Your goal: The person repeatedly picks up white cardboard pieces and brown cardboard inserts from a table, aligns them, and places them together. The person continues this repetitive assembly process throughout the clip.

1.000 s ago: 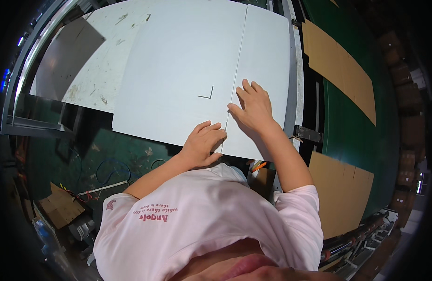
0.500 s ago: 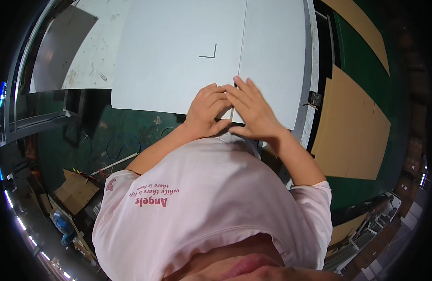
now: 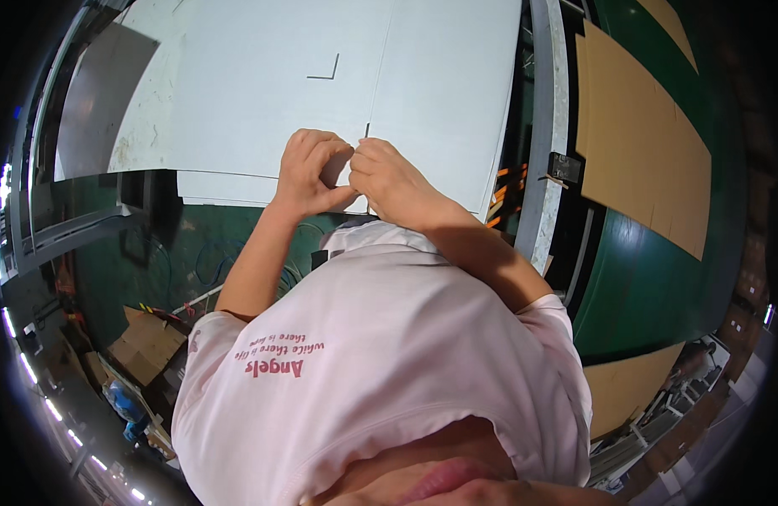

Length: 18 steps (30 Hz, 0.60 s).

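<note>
A large white cardboard sheet (image 3: 262, 93) lies in front of me, with a crease running away from its near edge and a dark slot at the crease's near end. My left hand (image 3: 311, 173) is curled at the near edge, left of the slot, its thumb below and its fingers above. Close against it on the right, my right hand (image 3: 393, 181) has bent fingers closed on the sheet beside the slot. Both fingertips meet near the crease; the exact spot they pinch is hidden. Another white sheet (image 3: 225, 188) shows beneath the near left edge.
A metal rail (image 3: 551, 110) with a small dark block (image 3: 564, 169) runs along the right. Orange strips (image 3: 511, 194) show between rail and sheet. Brown cardboard (image 3: 646, 139) lies on a green surface (image 3: 633, 261) farther right. A worn pale panel (image 3: 102, 101) stands at left.
The white sheet has shifted left and away, baring an underlying sheet edge and the orange strips. Both hands have moved left; the right hand's fingers, stretched out before, are now bent closed.
</note>
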{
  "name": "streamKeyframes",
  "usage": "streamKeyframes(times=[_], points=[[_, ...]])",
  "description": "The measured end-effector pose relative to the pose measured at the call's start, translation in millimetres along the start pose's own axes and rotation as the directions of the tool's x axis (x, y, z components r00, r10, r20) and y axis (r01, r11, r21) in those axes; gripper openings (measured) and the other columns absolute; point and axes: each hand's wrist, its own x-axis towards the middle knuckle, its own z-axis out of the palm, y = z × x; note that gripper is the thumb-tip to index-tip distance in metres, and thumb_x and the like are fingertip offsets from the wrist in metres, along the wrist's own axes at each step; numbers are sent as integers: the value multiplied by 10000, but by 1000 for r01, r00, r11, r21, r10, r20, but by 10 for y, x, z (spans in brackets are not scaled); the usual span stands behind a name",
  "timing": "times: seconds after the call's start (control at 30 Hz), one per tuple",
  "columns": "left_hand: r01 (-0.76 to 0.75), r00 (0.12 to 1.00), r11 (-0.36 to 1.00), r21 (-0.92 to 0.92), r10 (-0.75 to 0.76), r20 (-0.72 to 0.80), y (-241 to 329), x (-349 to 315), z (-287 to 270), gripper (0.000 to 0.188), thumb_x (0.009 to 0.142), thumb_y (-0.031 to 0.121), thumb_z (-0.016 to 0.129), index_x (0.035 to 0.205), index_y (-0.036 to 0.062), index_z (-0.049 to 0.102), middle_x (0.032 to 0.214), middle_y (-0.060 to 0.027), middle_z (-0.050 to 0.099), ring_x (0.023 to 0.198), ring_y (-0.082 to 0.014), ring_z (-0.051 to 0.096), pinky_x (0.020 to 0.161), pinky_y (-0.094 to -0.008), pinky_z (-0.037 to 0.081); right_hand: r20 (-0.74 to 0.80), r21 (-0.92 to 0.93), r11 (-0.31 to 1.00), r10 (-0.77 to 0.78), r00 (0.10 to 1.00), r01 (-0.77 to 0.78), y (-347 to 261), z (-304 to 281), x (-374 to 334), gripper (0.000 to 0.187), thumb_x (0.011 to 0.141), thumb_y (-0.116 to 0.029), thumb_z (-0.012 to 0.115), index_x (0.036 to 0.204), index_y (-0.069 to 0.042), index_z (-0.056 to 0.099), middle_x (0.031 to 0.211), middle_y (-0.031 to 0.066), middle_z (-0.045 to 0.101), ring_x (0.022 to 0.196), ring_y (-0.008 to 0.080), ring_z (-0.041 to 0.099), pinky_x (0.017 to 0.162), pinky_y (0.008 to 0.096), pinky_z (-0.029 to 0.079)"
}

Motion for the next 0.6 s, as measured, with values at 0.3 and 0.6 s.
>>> streamKeyframes(times=[0.3, 0.6], points=[[39, 998, 998, 44, -41, 56, 53, -47, -50, 569, 704, 448, 713, 1118, 71, 609, 1113, -109, 587, 959, -286, 534, 850, -398, 394, -30, 294, 950, 123, 992, -109, 19, -127, -126, 228, 667, 29, 638, 892, -9, 626, 992, 115, 572, 1074, 320, 510, 972, 405, 409], [-210, 934, 966, 150, 153, 323, 53, 306, -233, 538, 807, 425, 603, 1224, 86, 567, 1337, -59, 527, 1156, -278, 497, 909, -449, 366, -49, -459, 855, 249, 967, -243, 1001, -1052, 834, 355, 866, -237, 612, 1174, -61, 605, 1387, 117, 476, 1364, 359, 315, 1127, 507, 221]])
